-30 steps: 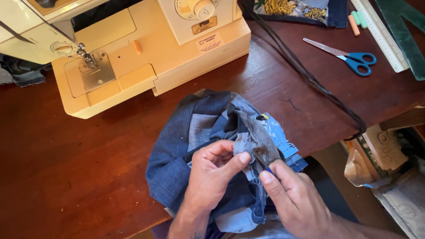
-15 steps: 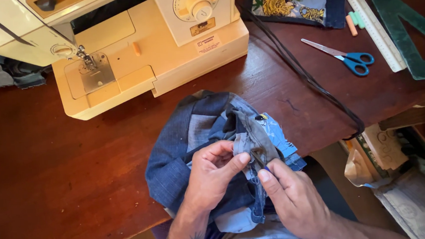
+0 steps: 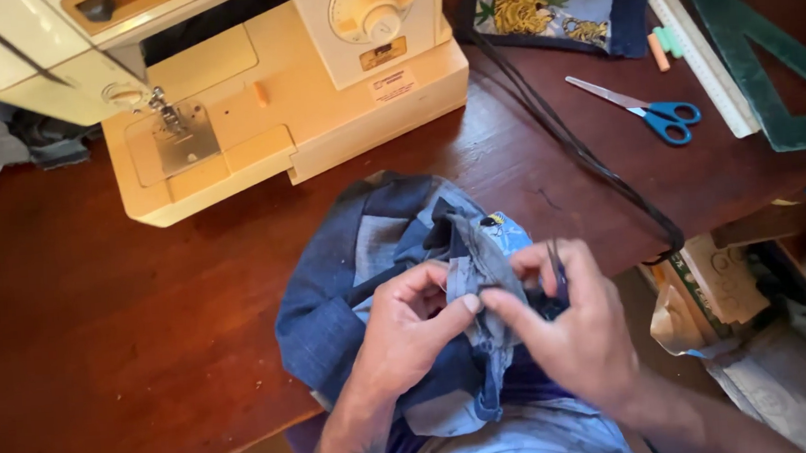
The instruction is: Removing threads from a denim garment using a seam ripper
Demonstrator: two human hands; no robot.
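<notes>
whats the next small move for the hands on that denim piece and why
Probably keep the pinch and flatten the grey strip against the blue denim bundle. Both the left hand and right hand grip it at their fingertips, and it stands bunched and folded at the wooden table edge, well short of the sewing machine.

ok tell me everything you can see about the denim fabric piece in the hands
The denim fabric piece is a bunched patchwork of dark navy and lighter grey-blue panels, soft and creased, with a small light-blue scrap bearing a yellow motif near the top. It lies at the near edge of the wooden table, in front of the sewing machine, and hangs over towards the person's lap. The left hand and right hand pinch a raised grey fold in its middle between their fingers.
</notes>
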